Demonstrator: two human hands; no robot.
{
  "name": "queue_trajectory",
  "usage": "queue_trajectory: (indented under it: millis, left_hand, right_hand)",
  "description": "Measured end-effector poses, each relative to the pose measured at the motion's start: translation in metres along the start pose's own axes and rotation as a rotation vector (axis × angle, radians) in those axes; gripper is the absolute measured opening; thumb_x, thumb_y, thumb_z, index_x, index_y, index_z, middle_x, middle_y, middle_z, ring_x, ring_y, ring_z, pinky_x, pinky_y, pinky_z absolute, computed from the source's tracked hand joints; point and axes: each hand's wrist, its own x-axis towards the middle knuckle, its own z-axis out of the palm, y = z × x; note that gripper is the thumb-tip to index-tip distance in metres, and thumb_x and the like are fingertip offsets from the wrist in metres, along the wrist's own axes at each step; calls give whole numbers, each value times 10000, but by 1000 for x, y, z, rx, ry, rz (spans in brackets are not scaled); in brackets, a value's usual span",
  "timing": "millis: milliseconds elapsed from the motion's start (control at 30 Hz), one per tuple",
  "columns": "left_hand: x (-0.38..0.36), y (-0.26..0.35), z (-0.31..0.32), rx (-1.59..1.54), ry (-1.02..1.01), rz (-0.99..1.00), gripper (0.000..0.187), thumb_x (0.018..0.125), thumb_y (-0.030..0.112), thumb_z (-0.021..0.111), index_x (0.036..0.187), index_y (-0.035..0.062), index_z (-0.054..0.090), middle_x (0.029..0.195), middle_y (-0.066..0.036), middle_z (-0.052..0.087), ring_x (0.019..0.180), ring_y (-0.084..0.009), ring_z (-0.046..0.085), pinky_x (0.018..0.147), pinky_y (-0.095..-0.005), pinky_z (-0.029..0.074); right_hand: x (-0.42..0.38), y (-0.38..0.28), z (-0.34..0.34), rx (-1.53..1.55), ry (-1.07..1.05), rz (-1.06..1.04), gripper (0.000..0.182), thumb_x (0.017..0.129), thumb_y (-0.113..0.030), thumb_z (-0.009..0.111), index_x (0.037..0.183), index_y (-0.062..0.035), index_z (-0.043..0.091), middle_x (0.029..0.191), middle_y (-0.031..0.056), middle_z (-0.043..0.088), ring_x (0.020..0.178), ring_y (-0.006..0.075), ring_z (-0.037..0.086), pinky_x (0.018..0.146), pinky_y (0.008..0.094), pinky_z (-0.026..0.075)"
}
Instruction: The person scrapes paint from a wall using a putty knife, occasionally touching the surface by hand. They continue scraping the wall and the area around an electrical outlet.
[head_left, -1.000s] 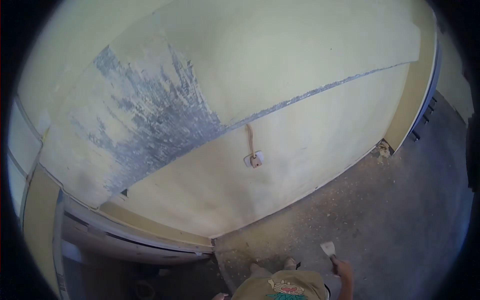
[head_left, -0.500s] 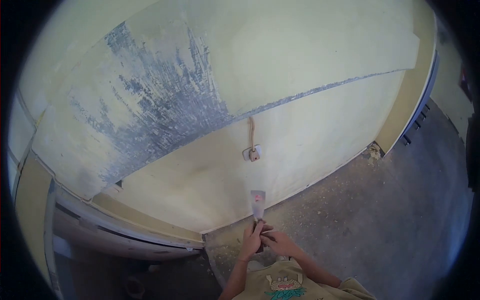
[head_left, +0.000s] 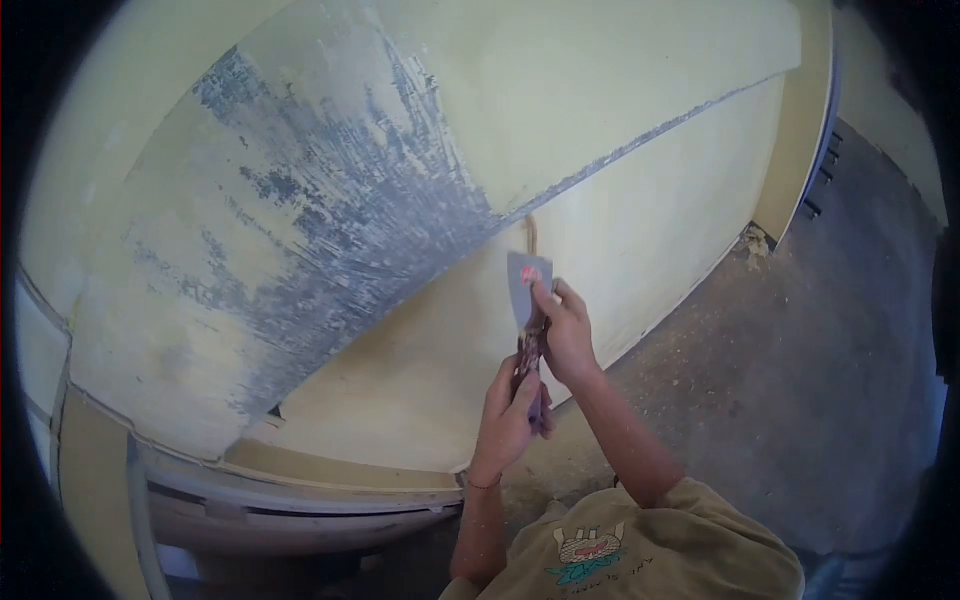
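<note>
A scraper with a flat grey metal blade and a red mark on it points up, away from me. My left hand is closed round its dark, worn handle. On the blade's right side, my right hand grips with the thumb lying on the metal just under the red mark; its other fingers are partly hidden behind. Beyond the blade is the wall, and a cable shows just above it. The socket seen earlier lower on the wall is hidden now.
A rough grey patch of scraped surface spreads over the upper left wall. A grey strip runs right from it. The concrete floor carries scattered flakes. A wooden ledge lies at lower left.
Both hands have risen toward the wall with the scraper. My right hand has moved from near the handle up to the blade. The view has tilted a little.
</note>
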Motion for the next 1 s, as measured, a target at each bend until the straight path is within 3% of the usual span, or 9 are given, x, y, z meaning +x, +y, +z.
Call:
queue_trajectory:
  millis: [133, 233, 267, 367, 433, 533, 667, 733, 1000]
  left_hand:
    - [4, 8, -17, 320, -51, 26, 455, 994, 156, 459, 1406, 0, 345, 881, -130, 619, 674, -199, 657, 569, -315, 512]
    - [16, 4, -28, 622, 51, 361, 575, 968, 65, 450, 1509, 110, 259, 778, -37, 519, 536, -94, 495, 477, -270, 429]
    - [14, 18, -26, 577, 39, 309, 577, 960, 64, 444, 1499, 54, 239, 1046, -166, 526, 894, -248, 506, 753, -346, 411]
    - [25, 17, -37, 668, 25, 397, 620, 935, 31, 458, 1506, 115, 232, 780, -51, 513, 551, -97, 503, 481, -273, 435]
    - [21, 26, -29, 237, 24, 185, 460, 925, 30, 470, 1369, 66, 356, 787, -70, 530, 528, -120, 521, 464, -287, 451]
    - [33, 25, -32, 61, 5, 41, 249, 975, 159, 488, 1192, 67, 409, 736, -72, 541, 473, -138, 507, 420, -290, 431]
    - [40, 33, -41, 3, -68, -84, 289, 1022, 353, 435, 1104, 76, 456, 641, -42, 499, 407, -121, 435, 386, -269, 374]
    - [42, 32, -49, -423, -227, -318, 406, 1030, 469, 363, 1049, 90, 507, 567, -12, 429, 369, -100, 365, 359, -245, 298]
    - [39, 38, -27, -444, -179, -275, 417, 1032, 474, 348, 947, 106, 525, 549, 4, 387, 336, -93, 292, 315, -249, 209]
  right_hand:
    - [21, 5, 31, -12, 169, -91, 259, 964, -311, 605, 917, -63, 549, 748, 22, 564, 595, 100, 542, 528, 253, 435]
    - [38, 10, 42, 5, 171, -118, 310, 954, -350, 613, 894, -56, 532, 734, 33, 554, 555, 115, 535, 499, 259, 433]
    - [39, 8, 47, 10, 193, -129, 310, 954, -350, 613, 894, -56, 532, 734, 33, 554, 555, 115, 535, 499, 259, 433]
    - [37, 2, 55, 70, 163, -94, 349, 945, -374, 619, 882, -45, 520, 698, 45, 535, 519, 139, 535, 492, 272, 439]
    - [37, 0, 56, 68, 154, -92, 357, 940, -375, 622, 876, -41, 512, 671, 57, 524, 503, 161, 543, 479, 299, 442]
    - [36, -2, 58, 95, 189, -72, 341, 951, -333, 607, 889, -18, 491, 675, 63, 504, 470, 165, 532, 420, 313, 440]
    - [37, -6, 59, 117, 198, -33, 327, 959, -318, 586, 845, -25, 497, 676, 61, 503, 462, 163, 519, 419, 318, 442]
    - [40, -2, 55, 158, 89, -27, 351, 953, -347, 589, 804, -36, 528, 639, 68, 513, 449, 178, 528, 442, 316, 442]
    - [44, -14, 56, 34, 237, 17, 339, 955, -333, 572, 784, -42, 542, 615, 63, 497, 435, 182, 504, 413, 318, 420]
